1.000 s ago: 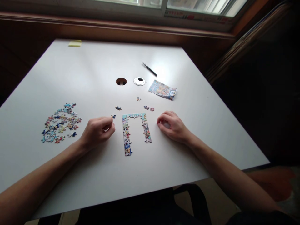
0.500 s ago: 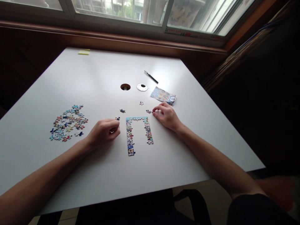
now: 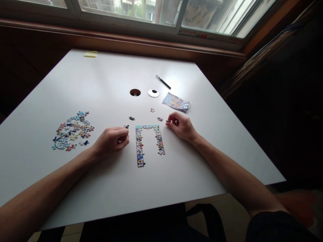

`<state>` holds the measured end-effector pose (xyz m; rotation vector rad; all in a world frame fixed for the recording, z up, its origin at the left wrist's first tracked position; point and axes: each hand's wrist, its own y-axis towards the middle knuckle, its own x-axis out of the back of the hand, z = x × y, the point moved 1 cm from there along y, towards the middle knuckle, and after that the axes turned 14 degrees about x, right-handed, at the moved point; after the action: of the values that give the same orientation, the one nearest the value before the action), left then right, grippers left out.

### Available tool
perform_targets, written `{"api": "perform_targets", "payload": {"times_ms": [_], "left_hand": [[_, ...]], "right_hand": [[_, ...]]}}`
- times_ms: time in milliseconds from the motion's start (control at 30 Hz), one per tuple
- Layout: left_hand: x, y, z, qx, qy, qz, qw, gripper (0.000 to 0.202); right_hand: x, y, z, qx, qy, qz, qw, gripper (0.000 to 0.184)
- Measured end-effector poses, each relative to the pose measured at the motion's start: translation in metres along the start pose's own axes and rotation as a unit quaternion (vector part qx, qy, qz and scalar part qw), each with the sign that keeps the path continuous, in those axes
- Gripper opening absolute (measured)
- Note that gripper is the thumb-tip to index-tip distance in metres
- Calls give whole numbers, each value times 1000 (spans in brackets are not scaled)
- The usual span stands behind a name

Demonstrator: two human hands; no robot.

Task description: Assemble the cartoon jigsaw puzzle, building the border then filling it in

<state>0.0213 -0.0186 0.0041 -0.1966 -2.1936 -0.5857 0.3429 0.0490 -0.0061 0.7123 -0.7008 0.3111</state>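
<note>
The right hand (image 3: 181, 127) rests on the bench (image 3: 106, 77), thumb and forefinger pinched on a puzzle piece (image 3: 168, 121) just beside the upper right corner of the puzzle border (image 3: 139, 144). The left hand (image 3: 112, 141) lies left of the border, fingers curled together; whether it holds anything cannot be told. A loose piece (image 3: 126, 126) lies at its fingertips. The pile of pieces (image 3: 72, 131) sits farther left.

One camera, worn on the head, looks forward and down over the white counter (image 3: 176, 174) toward the window (image 3: 141, 10). It is near: the left hand (image 3: 111, 141) and right hand (image 3: 180, 126) sit mid-frame.
</note>
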Motion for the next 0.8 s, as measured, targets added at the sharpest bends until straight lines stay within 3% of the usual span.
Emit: {"api": "perform_targets", "payload": {"times_ms": [433, 533, 700, 800], "left_hand": [[0, -1, 1, 4, 1, 13, 1000, 31], [0, -1, 1, 2, 1, 15, 1000, 32], [0, 0, 1, -2, 1, 14, 1000, 32], [0, -1, 2, -1, 0, 14, 1000, 33]], "right_hand": [[0, -1, 5, -6, 35, -40, 999, 12], [2, 0, 10, 20, 25, -48, 998, 15], [5, 0, 22, 79, 16, -42, 996, 40], [6, -1, 28, 103, 15, -51, 993, 35]]}}
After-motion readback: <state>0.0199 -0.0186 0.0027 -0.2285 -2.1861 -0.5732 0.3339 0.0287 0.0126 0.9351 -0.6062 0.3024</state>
